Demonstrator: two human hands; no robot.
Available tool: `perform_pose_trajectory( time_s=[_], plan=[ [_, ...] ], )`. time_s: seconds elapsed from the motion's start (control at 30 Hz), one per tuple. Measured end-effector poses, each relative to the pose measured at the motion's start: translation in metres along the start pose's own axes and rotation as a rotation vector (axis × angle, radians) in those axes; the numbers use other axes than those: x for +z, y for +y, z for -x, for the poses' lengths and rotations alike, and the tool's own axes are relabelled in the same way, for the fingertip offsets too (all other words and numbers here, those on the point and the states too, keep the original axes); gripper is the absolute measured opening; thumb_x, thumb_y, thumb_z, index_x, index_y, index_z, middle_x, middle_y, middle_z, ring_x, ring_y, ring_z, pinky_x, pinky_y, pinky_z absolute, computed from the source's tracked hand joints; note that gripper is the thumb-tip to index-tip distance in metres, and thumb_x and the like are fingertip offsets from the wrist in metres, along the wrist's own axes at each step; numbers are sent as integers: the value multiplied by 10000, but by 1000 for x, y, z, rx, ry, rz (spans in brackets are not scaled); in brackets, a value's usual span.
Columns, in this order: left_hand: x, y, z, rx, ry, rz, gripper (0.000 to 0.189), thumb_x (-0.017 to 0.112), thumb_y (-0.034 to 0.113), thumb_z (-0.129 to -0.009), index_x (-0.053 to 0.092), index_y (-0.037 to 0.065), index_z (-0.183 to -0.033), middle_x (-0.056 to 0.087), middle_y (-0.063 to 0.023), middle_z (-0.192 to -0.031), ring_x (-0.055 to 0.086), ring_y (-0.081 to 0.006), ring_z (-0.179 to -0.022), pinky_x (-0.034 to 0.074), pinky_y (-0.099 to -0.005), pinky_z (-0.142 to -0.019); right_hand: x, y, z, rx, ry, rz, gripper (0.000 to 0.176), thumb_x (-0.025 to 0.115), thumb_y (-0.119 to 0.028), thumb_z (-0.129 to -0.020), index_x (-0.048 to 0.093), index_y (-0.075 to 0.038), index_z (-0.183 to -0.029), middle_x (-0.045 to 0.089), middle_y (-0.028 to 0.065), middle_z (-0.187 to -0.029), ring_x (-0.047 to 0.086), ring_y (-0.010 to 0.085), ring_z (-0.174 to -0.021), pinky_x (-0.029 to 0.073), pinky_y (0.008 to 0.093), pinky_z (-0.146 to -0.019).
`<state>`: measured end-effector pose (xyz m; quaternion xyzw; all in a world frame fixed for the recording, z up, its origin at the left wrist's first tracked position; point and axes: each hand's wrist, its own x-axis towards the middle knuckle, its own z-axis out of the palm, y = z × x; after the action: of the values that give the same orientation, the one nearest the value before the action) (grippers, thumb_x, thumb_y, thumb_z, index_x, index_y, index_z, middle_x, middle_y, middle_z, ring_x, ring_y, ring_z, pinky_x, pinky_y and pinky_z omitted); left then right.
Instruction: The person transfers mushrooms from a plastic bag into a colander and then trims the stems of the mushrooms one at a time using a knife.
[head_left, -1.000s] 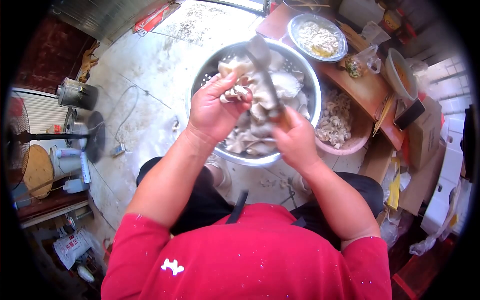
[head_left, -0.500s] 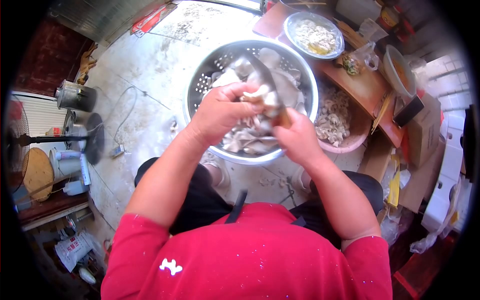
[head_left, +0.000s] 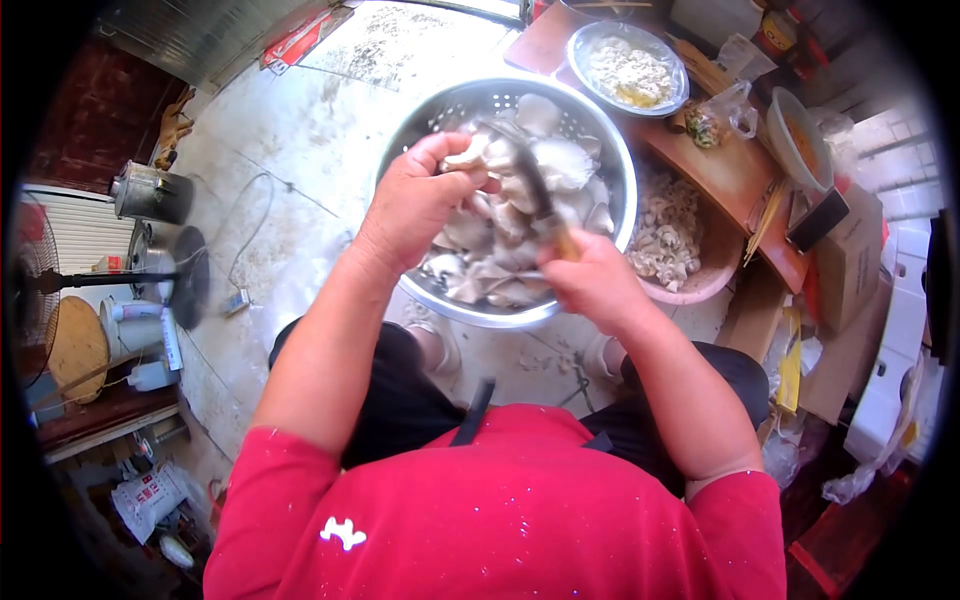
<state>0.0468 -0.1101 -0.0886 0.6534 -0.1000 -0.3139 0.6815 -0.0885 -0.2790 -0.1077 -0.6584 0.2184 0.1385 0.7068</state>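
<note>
Over the steel colander, my left hand is closed on a pale oyster mushroom, pinched between thumb and fingers. My right hand grips the light wooden handle of a knife. Its dark, curved blade points up and to the left, close to the fingertips of my left hand, and is partly blurred by motion. Below both hands, grey-white oyster mushrooms fill the colander, which stands on the floor between my feet.
A pink basin of torn mushroom pieces stands right of the colander, partly beneath a wooden board. On the board are a bag-lined bowl and a plastic bag. A fan and metal pots stand left.
My left hand has moved left and slightly up with the mushroom, away from the knife handle. The knife has shifted a little, and more of the mushrooms between my hands now shows.
</note>
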Motion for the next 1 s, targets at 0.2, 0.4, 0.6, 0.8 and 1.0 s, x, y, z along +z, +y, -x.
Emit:
perform_pose_trajectory(
  time_s=[0.2, 0.4, 0.6, 0.8, 1.0],
  plan=[
    [-3, -3, -3, -23, 10, 162, 310, 622, 64, -867, 553, 54, -1169, 667, -73, -1065, 663, -182, -947, 490, -257, -685, -1, 1, 4, 130, -96, -101, 110, 590, -98, -774, 586, -57, -876, 481, -19, -612, 418, 78, -461, 315, 239, -418],
    [-7, -4, -6, -47, 40, 252, 311, 613, 32, -848, 559, 40, -1154, 660, -87, -1066, 662, -210, -943, 507, -280, -678, -3, -2, 8, 126, -42, -156, 121, 601, -94, -776, 588, -49, -888, 495, -12, -629, 427, 75, -470, 327, 234, -416],
    [-8, -8, -11, -51, 118, 214, 333, 619, 45, -831, 551, 24, -1156, 655, -77, -1019, 649, -191, -891, 499, -300, -745, -5, -3, 9, -24, 107, -208, 108, 623, -84, -785, 596, -61, -887, 517, -28, -661, 412, 55, -472, 328, 222, -426],
    [43, 10, -13, -73, 3, 21, 599, 707, 139, -788, 448, -48, -1295, 622, -136, -1066, 616, -182, -922, 471, -332, -852, -18, -25, 23, -269, 244, -347, 102, 618, -37, -828, 579, -37, -922, 540, -11, -697, 460, 55, -489, 364, 201, -443],
    [96, 1, -34, 95, -255, 76, 631, 691, 209, -846, 422, -50, -1355, 529, -138, -1254, 561, -176, -1090, 455, -299, -917, -36, -34, 40, -607, 348, -383, 110, 612, -7, -856, 591, -25, -963, 569, 5, -758, 483, 54, -521, 379, 195, -456]
  ],
)
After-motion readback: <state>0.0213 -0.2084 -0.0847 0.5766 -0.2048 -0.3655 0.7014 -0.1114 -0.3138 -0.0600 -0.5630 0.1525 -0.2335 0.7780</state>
